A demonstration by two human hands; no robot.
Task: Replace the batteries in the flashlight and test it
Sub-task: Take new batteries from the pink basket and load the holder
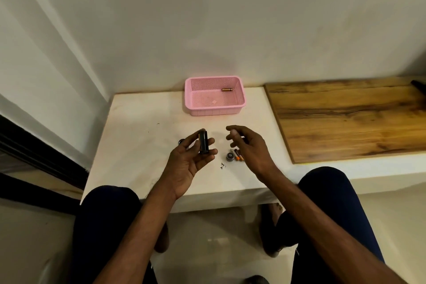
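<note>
My left hand (191, 161) is palm up and grips a black battery holder (204, 142) upright between thumb and fingers. Behind that hand a dark flashlight part (181, 141) peeks out on the white ledge (138, 136). My right hand (247, 145) hovers over the ledge with loosely curled fingers and holds nothing. Just below its fingers lie a round black cap (230, 156) and small orange-and-black batteries (238, 154). One more battery (227, 89) lies inside the pink basket (196, 108) at the back.
A wooden board (345, 117) covers the ledge to the right, with a dark object (418, 84) at its far end. A few tiny dark scraps (222, 165) lie near the front. The wall stands right behind the basket. My knees are under the ledge's front edge.
</note>
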